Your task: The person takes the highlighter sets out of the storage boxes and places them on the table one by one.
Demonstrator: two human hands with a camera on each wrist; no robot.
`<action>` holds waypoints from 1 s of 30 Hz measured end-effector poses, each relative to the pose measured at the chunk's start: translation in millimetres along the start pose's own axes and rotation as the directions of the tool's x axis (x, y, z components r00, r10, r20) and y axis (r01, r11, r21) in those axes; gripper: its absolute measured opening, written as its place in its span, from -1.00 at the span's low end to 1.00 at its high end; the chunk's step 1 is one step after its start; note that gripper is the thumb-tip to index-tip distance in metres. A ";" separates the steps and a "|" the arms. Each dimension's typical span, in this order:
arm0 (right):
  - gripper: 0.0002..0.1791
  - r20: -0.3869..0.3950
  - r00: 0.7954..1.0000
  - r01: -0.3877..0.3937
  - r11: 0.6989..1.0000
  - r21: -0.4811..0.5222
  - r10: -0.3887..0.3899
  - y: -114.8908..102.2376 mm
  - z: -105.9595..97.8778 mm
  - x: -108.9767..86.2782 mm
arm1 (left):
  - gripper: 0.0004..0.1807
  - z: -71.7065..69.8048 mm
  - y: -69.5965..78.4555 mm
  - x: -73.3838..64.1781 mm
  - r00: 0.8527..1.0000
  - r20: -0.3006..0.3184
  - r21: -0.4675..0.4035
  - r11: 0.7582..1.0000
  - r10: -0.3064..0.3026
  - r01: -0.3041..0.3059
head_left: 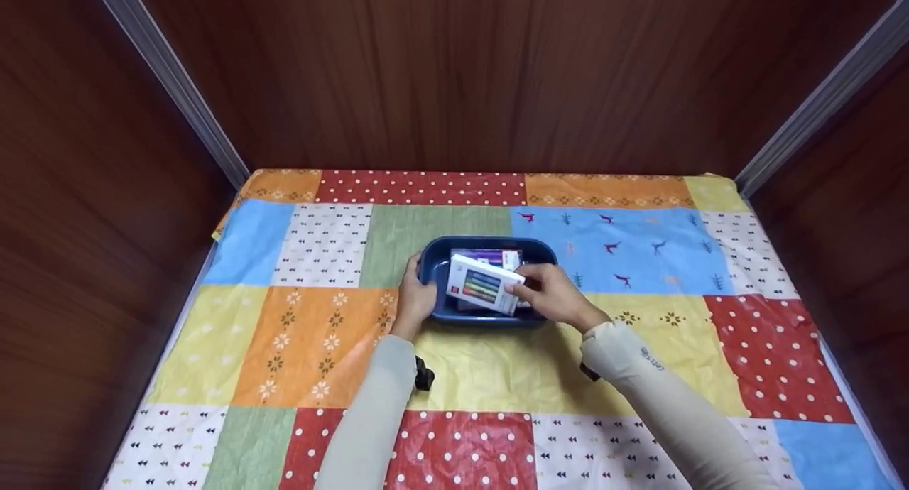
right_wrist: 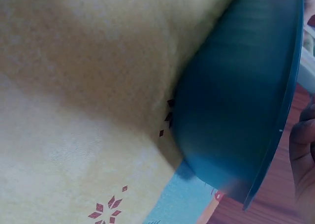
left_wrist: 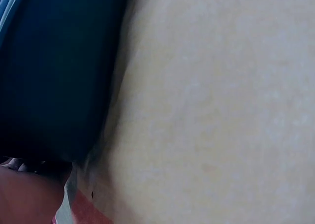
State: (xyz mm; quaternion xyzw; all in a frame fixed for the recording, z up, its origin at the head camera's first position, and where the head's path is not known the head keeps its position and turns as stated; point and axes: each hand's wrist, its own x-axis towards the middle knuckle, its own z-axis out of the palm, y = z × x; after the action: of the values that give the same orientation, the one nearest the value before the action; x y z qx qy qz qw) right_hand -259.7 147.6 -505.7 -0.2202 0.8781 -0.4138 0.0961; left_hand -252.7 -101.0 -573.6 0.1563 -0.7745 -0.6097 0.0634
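A dark blue plastic basin (head_left: 490,322) stands in the middle of the table. My left hand (head_left: 414,298) holds it at its left end, thumb at the rim and fingers along the outside. Between thumb and fingers, my right hand (head_left: 554,291) pinches the right end of a flat white box (head_left: 486,285) with a row of coloured sticks on its front. That box is tilted over the basin and partly covers a purple pack (head_left: 472,254) lying inside. In the right wrist view, the basin's side (right_wrist: 236,86) hides most of the box, and the fingers (right_wrist: 302,140) show at the edge.
A patchwork-patterned cloth (head_left: 327,348) covers the table. Brown wood-grain panels (head_left: 454,71) rise at the back and on both sides, with grey metal strips (head_left: 177,85) at the corners. Black wrist devices (head_left: 424,373) sit at both sleeves.
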 end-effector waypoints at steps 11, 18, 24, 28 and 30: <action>-0.79 -0.105 0.994 -0.031 0.997 0.066 0.037 2.1 -6.3 -3.6 | -0.34 -0.2 5.4 5.6 1.000 0.014 0.062 0.998 0.011 -0.012; -0.82 -0.186 0.982 -0.021 0.993 0.116 0.042 6.3 -8.0 -7.4 | -0.35 3.3 8.0 7.2 1.000 0.014 0.060 0.998 -0.001 0.000; -0.82 -0.205 0.977 -0.014 0.985 0.174 0.050 5.9 -4.3 -11.6 | -0.35 0.3 3.5 5.5 1.000 0.011 0.091 0.996 -0.014 0.013; -0.82 -0.239 0.970 0.001 0.982 0.188 0.044 5.0 -5.4 -13.1 | -0.37 -2.1 1.0 3.3 1.000 0.011 0.086 0.996 0.002 -0.003; -0.82 -0.263 0.964 0.004 0.982 0.189 0.047 4.7 -6.8 -14.7 | -0.38 -2.4 -0.2 1.7 1.000 0.013 0.083 0.996 0.021 -0.022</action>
State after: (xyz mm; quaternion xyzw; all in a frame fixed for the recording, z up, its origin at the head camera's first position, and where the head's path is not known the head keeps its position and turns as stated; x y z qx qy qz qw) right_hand -250.6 161.7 -505.2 -0.1429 0.8423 -0.5197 0.0021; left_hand -253.6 -103.9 -573.3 0.1466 -0.8010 -0.5774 0.0585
